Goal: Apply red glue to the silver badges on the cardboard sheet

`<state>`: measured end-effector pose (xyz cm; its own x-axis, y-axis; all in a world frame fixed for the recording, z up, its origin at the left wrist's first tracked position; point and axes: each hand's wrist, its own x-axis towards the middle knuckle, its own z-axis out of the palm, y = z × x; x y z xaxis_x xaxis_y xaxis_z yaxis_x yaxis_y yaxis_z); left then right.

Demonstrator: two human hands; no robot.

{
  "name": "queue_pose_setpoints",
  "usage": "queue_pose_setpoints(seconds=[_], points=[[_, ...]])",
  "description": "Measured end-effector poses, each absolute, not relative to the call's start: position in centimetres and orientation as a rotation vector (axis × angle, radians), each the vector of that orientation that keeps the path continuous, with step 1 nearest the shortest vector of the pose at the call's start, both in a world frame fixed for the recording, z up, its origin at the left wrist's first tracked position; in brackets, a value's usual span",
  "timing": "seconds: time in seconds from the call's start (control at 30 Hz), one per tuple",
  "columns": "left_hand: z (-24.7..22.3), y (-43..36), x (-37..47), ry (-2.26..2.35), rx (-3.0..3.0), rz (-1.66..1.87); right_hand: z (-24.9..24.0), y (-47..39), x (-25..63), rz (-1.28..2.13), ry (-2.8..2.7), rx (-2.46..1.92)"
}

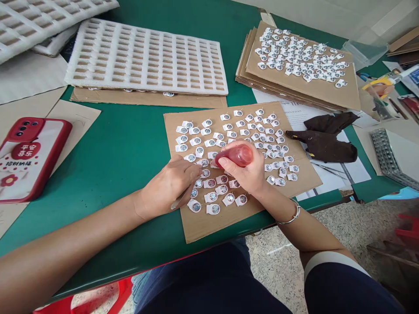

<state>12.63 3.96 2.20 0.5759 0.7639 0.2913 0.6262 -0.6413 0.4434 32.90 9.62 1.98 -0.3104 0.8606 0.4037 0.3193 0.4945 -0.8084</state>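
Observation:
A cardboard sheet (pixel 225 226) lies in front of me, covered with rows of small white tabs (pixel 213 208) that each bear a round, shiny disc. My right hand (pixel 253 172) is wrapped around a red squeeze bottle (pixel 240 155), whose narrow end points down and left at the tabs. My left hand (pixel 170 185) pinches tweezers (pixel 181 198); their metal back end sticks out below the palm. The tips of the tweezers reach a tab near the middle of the sheet, close to the bottle's tip. Fingers partly hide the exact contact.
White foam trays (pixel 147 56) with slots lie at the back left. At the back right, stacked cardboard sheets (pixel 255 80) carry more tabs. A red-edged phone (pixel 31 159) sits at left. Right of my sheet are a dark brown cloth (pixel 332 144) and papers (pixel 360 170).

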Motion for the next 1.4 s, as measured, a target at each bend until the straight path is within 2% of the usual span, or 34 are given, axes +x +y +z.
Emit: queue_pose_setpoints(seconds=[1.4], points=[[1.1, 5.2, 10.7, 1.124, 2.266, 0.741, 1.7, 9.2, 32.7, 0.811, -1.902, -0.974]])
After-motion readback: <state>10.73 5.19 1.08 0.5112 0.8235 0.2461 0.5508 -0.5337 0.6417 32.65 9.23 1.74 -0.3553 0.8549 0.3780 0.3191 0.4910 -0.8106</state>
